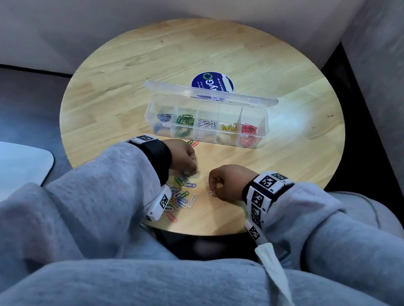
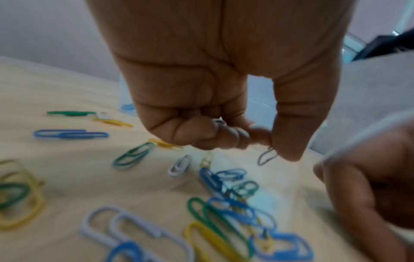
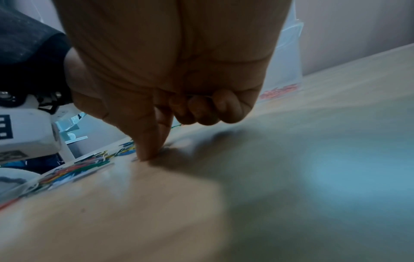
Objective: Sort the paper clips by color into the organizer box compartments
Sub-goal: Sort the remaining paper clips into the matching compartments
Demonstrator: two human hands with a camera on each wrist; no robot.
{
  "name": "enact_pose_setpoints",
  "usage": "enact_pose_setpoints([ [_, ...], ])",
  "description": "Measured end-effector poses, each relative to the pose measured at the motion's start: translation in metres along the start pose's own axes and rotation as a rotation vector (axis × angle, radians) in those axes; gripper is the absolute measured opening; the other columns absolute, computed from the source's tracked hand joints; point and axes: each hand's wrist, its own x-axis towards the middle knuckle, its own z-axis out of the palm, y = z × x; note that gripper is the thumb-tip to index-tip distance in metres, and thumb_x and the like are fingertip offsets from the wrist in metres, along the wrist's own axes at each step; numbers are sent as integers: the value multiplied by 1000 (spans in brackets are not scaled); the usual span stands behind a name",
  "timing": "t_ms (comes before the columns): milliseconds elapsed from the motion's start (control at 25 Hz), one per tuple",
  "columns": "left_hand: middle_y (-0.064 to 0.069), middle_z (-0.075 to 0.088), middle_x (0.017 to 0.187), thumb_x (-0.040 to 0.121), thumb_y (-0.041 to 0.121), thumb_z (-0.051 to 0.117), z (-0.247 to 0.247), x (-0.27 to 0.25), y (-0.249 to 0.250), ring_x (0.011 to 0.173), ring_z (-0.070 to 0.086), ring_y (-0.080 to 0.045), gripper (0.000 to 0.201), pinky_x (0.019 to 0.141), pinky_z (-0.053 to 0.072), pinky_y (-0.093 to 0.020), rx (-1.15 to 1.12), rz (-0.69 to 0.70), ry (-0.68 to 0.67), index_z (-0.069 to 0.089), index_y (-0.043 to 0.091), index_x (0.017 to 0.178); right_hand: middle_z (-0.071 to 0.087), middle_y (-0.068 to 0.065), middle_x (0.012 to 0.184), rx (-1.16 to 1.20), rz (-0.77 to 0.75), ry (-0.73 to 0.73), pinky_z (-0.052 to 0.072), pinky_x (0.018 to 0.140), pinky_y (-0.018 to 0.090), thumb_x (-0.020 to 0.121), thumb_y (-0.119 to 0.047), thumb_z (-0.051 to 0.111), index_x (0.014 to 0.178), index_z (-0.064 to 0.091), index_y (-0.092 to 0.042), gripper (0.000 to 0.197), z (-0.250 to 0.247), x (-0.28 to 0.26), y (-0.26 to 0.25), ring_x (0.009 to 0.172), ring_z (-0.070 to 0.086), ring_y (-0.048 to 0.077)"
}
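Observation:
A clear organizer box (image 1: 263, 124) stands open mid-table, holding blue, green, white, yellow and red clips in separate compartments. A mixed pile of loose paper clips (image 1: 180, 196) lies near the table's front edge, seen close up as scattered clips (image 2: 215, 221). My left hand (image 1: 192, 169) hovers over the pile with fingers curled; thumb and forefinger pinch a thin dark clip (image 2: 266, 156). My right hand (image 1: 213, 189) is to the right of the pile, thumb and index tips (image 3: 147, 154) down on the wood, pinching a white clip (image 1: 209, 193). Its other fingers are curled in.
The round wooden table (image 1: 292, 92) has a blue round sticker (image 1: 213, 81) behind the box lid. A green and a red clip (image 1: 193, 143) lie just in front of the box. A white flat base (image 1: 5, 169) sits on the floor at left. Grey walls close behind.

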Motion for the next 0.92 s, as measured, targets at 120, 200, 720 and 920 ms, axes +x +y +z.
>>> enact_pose_setpoints([
  [120, -2, 52, 58, 80, 6, 64, -8, -6, -2, 45, 44, -8, 28, 39, 34, -11, -271, -43, 3, 51, 17, 59, 49, -10, 69, -6, 59, 14, 37, 60, 23, 81, -17, 61, 90, 66, -17, 11, 2, 0, 2, 79, 53, 17],
  [200, -6, 54, 60, 82, -2, 59, -10, -9, -6, 45, 45, -9, 30, 38, 37, -10, -466, -49, 27, 48, 14, 59, 56, -6, 76, -2, 84, 15, 40, 64, 23, 79, -15, 59, 81, 63, -20, 7, 3, -2, 2, 80, 55, 17],
  [720, -6, 40, 62, 86, -2, 31, 10, -47, -39, 46, 39, -12, 26, 32, 26, -10, -1179, -200, 282, 47, 9, 69, 56, 2, 56, 672, 181, 88, 45, 49, 23, 83, 5, 50, 79, 59, -14, 21, 4, -21, 1, 47, 49, 14],
  [920, -1, 38, 62, 89, 11, 47, 11, -43, -46, 47, 31, -11, 16, 43, 22, -18, -1121, -140, 305, 46, 16, 74, 52, 6, 52, 840, 256, 70, 41, 51, 30, 89, 3, 35, 68, 55, -9, 32, 8, -17, -7, 50, 46, 23],
])
